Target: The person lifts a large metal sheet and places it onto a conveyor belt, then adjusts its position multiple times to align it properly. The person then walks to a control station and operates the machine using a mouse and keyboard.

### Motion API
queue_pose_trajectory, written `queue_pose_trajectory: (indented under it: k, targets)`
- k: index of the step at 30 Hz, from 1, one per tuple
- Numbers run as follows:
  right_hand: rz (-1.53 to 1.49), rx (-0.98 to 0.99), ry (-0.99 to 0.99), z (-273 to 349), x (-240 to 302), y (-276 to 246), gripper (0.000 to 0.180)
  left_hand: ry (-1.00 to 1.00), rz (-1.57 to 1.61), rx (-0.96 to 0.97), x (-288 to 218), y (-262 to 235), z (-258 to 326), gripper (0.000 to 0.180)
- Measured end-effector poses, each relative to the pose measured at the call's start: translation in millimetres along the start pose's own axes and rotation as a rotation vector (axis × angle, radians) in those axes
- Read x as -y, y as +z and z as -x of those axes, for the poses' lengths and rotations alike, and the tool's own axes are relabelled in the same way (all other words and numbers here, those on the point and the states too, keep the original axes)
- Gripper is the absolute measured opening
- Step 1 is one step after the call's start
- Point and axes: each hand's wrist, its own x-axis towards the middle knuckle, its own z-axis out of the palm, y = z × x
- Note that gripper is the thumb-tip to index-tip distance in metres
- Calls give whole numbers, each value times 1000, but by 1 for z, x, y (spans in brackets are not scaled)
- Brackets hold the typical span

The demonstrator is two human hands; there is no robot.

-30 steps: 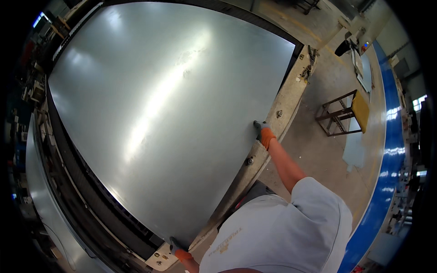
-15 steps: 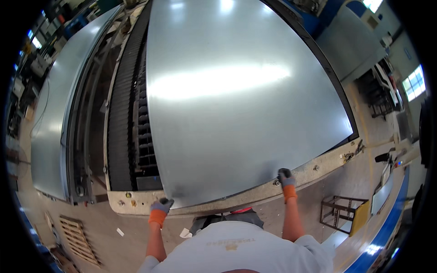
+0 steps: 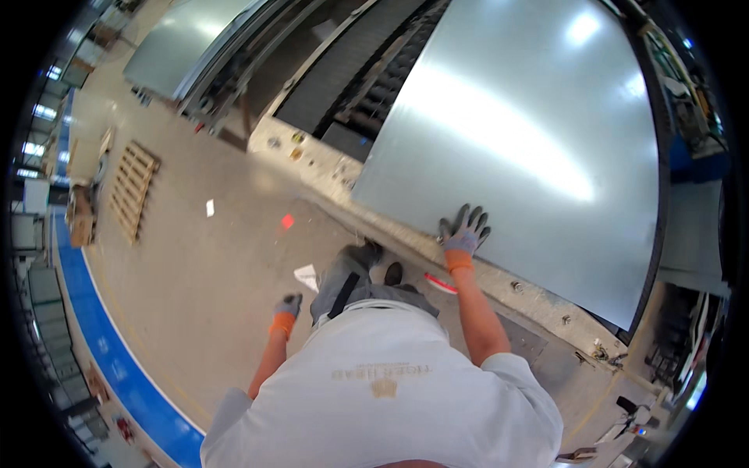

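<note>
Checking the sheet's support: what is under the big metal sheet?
The sheet lies over a dark slatted bed, which shows past its left edge, with a pale frame along the near edge. The right hand presses on top. The bed beneath is covered.

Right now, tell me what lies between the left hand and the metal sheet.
In the head view, the person's own legs and shoes stand between the left hand and the metal sheet, with bare concrete floor around them. The right hand rests on the sheet's edge.

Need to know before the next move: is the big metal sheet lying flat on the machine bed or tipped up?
Flat. The metal sheet lies level on the bed, and the right hand rests spread on its near edge.
</note>
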Motion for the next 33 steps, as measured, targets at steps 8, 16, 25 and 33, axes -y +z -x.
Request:
queue_pose_trajectory:
  k: [8,16,25,33]
  targets:
    - [61,-10,21,11,-5,12,85,-353,-88,237,188,92,192,58]
    - [73,-19,20,10,-5,20,83,-256,355,42,164,99,142,57]
    - [116,-12,102,4,7,30,82,-209,261,70,158,5,67,56]
    - [59,-42,290,1,28,33,71,36,-421,296,152,-101,-98,55]
